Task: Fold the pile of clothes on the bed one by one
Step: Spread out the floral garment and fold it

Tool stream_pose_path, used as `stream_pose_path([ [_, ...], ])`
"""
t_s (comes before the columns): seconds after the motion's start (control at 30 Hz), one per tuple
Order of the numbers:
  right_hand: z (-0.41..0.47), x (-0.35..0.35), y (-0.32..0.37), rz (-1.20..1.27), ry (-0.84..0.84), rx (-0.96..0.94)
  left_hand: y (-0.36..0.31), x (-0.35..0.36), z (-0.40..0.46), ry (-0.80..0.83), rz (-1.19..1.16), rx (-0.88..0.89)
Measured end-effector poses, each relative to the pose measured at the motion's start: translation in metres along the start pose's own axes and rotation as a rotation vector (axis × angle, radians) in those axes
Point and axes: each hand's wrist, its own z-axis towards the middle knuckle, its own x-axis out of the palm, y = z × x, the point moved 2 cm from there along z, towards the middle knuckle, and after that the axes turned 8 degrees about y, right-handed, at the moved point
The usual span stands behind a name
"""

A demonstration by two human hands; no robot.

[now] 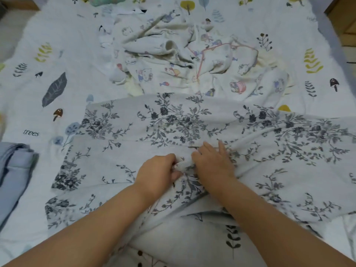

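Observation:
A white garment with a grey-blue floral print (173, 122) lies spread across the near part of the bed. My left hand (158, 172) grips a bunched fold of this cloth near its middle. Right beside it, my right hand (213, 162) also holds the bunched fabric, its fingers partly stretched over the cloth. Behind the floral garment sits a crumpled pile of cream clothes with cartoon prints (183, 60).
The bed sheet (48, 60) is white with leaves, trees and mushrooms. A folded light blue garment (13, 174) lies at the left edge. A green item (104, 0) shows at the top. Wooden furniture (344, 22) stands at the right.

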Motion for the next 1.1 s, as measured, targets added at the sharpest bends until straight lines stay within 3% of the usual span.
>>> stream_pose_path([
  [0.17, 0.009, -0.036, 0.001, 0.033, -0.199, 0.011, 0.03, -0.01, -0.001, 0.044, 0.171, -0.146],
  [0.37, 0.026, -0.066, -0.008, 0.166, -0.283, 0.092, 0.074, -0.03, -0.009, -0.096, 0.115, -0.342],
  [0.57, 0.054, -0.083, -0.023, 0.225, -0.401, 0.16, 0.125, -0.087, 0.0, -0.075, 0.148, -0.437],
  [0.7, 0.078, -0.091, -0.034, 0.266, -0.493, 0.224, 0.15, -0.128, 0.02, -0.254, 0.151, -0.467],
  [0.9, 0.107, -0.082, -0.037, 0.207, -0.33, 0.306, 0.173, -0.112, 0.036, -0.385, 0.063, -0.537],
  [0.93, 0.108, -0.08, -0.034, 0.199, -0.319, 0.279, 0.177, -0.107, 0.034, -0.359, 0.0, -0.504],
  [1.0, 0.108, -0.078, -0.029, 0.209, -0.343, 0.184, 0.181, -0.096, 0.025, -0.143, -0.049, -0.388],
  [1.1, 0.109, -0.079, -0.027, 0.178, -0.399, 0.07, 0.196, -0.085, 0.012, 0.07, 0.208, -0.217],
])
